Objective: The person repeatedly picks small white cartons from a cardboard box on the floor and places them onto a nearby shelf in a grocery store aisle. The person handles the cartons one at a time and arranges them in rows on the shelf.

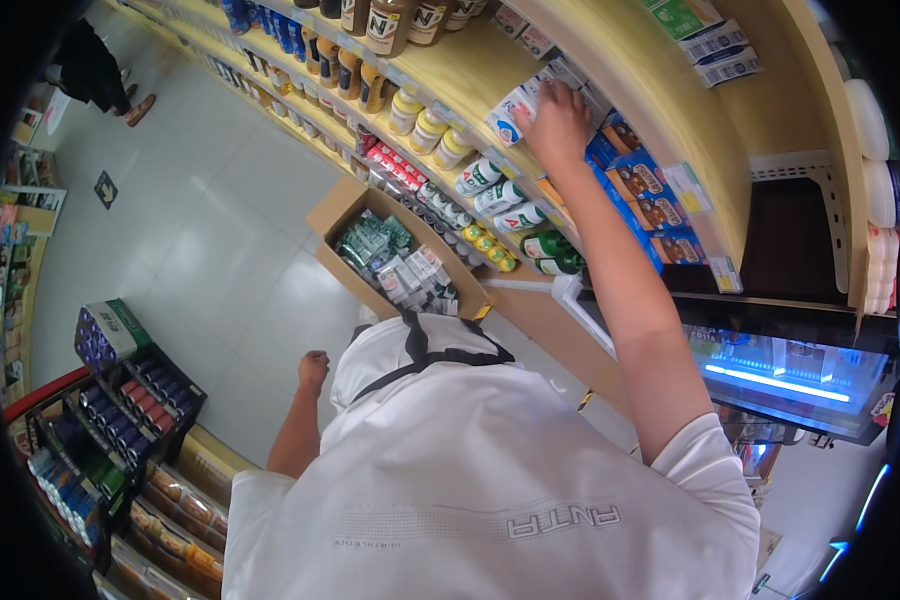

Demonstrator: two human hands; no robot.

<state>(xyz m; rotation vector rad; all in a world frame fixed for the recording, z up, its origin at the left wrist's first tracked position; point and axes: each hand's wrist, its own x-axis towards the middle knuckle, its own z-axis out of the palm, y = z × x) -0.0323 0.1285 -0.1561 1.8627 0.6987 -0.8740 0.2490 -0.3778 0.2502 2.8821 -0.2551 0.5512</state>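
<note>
At the upper shelf, my right hand [559, 127] grips a small white carton with blue and red print [506, 120], thumb on its near side and fingers over its top. More small cartons [566, 73] stand in rows behind and beside it. My left hand [313, 369] hangs low at my left side, fingers curled, with nothing visible in it. An open cardboard box [461, 274] lies before my body; inside are green-and-clear wrapped packs [371, 240] and white-and-grey packs [420, 274].
Bottles [382, 30] and white jars with yellow lids [426, 133] fill shelves ahead. Blue snack boxes [649, 199] sit right of the cartons. A lit display cooler [787, 367] is at right, a rack of cans [120, 420] at lower left. Another person's legs [94, 67] show at upper left.
</note>
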